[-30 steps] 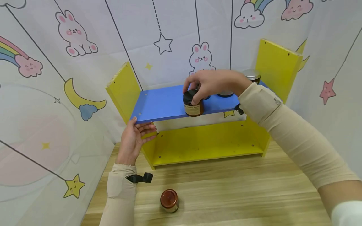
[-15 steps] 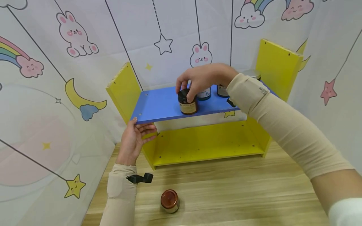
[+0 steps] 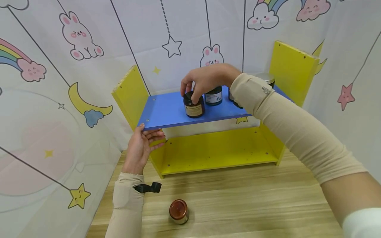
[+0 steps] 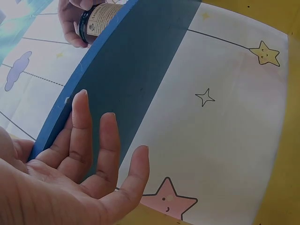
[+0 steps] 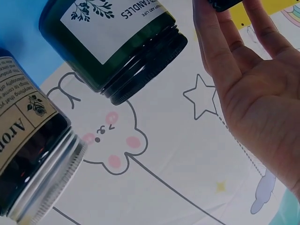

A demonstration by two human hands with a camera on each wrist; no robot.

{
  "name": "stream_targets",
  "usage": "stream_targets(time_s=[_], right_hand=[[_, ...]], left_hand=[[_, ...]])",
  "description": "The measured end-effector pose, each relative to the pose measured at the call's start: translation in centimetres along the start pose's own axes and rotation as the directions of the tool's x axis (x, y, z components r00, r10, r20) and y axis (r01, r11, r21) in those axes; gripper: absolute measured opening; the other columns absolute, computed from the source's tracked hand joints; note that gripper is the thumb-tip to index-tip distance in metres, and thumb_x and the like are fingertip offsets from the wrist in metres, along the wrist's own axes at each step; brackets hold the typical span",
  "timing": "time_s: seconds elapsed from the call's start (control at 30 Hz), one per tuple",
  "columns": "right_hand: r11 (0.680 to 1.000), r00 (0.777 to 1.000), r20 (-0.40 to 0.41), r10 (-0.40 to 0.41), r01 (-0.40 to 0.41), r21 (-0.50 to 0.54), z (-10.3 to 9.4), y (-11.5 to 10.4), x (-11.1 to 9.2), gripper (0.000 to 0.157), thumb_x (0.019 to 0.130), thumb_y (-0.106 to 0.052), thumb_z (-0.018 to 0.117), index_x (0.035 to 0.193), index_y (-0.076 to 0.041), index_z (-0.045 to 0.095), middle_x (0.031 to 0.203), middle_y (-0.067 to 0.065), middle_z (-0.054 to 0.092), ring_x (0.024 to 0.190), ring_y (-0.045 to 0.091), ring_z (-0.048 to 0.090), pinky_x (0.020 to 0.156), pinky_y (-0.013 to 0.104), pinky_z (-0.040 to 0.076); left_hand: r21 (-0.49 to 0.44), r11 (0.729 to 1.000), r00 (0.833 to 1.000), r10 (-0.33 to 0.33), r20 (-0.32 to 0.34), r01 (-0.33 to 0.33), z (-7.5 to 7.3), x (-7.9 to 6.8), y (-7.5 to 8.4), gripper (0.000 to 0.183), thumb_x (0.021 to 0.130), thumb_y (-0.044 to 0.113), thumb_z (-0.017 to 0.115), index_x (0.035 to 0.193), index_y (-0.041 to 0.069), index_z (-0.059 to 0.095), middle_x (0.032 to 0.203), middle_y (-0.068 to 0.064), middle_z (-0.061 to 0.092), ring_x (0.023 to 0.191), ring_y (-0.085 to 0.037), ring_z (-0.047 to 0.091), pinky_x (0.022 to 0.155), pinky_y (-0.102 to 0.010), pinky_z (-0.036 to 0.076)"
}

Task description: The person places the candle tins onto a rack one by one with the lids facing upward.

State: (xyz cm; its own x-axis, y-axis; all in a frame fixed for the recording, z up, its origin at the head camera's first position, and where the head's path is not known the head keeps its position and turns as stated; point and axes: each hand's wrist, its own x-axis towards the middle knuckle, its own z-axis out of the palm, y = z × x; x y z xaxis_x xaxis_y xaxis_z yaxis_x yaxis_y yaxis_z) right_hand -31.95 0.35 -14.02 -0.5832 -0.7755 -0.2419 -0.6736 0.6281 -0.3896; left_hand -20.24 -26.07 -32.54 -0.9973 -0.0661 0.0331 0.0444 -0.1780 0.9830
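Note:
My right hand (image 3: 209, 79) grips an amber candle jar (image 3: 194, 110) from above by its black lid. The jar stands upright near the front edge of the blue shelf board (image 3: 169, 110). Just right of it is a dark green candle jar (image 3: 215, 97) with a white label. My left hand (image 3: 141, 145) holds the board's front left corner, thumb on top and fingers below. In the left wrist view, the other fingers (image 4: 108, 154) spread loosely under the board. The right wrist view shows the green jar (image 5: 108, 42) and a silver-lidded jar (image 5: 28, 140) beside my palm.
Yellow side panels (image 3: 293, 71) rise at both ends of the board, above a yellow lower shelf (image 3: 214, 150). A silver-lidded jar (image 3: 266, 78) stands at the right, partly behind my sleeve. On the wooden table (image 3: 238, 198), a reddish-brown jar (image 3: 178, 211) stands at the front.
My right hand has moved left and slightly back along the board with the amber candle jar, uncovering the green jar. The left hand stays put.

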Motion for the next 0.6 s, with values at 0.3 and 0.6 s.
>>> stream_targets(time_s=[0.3, 0.6], right_hand=[[1.000, 0.999, -0.045, 0.006, -0.007, -0.019, 0.0, 0.1, 1.0, 0.038, 0.091, -0.021, 0.066, 0.129, -0.023, 0.062, 0.132, 0.003, 0.054, 0.121, 0.025, 0.048, 0.100, 0.040, 0.046], [0.999, 0.996, -0.091, 0.008, -0.011, -0.039, 0.1, 0.5, 1.8, 0.041, 0.094, -0.022, 0.064, 0.134, -0.022, 0.061, 0.137, 0.004, 0.052, 0.120, 0.024, 0.050, 0.101, 0.038, 0.046]], left_hand=[[0.001, 1.000, 1.000, -0.007, -0.003, 0.007, 0.0, 0.1, 0.0, 0.054, 0.112, 0.043, 0.021, 0.123, 0.004, 0.057, 0.091, 0.002, 0.074, 0.092, -0.019, 0.069, 0.096, -0.049, 0.050], [0.001, 1.000, 1.000, -0.007, -0.003, 0.007, 0.0, 0.0, 0.0, 0.054, 0.112, 0.043, 0.021, 0.123, 0.004, 0.057, 0.091, 0.002, 0.074, 0.092, -0.019, 0.069, 0.100, -0.053, 0.047]])
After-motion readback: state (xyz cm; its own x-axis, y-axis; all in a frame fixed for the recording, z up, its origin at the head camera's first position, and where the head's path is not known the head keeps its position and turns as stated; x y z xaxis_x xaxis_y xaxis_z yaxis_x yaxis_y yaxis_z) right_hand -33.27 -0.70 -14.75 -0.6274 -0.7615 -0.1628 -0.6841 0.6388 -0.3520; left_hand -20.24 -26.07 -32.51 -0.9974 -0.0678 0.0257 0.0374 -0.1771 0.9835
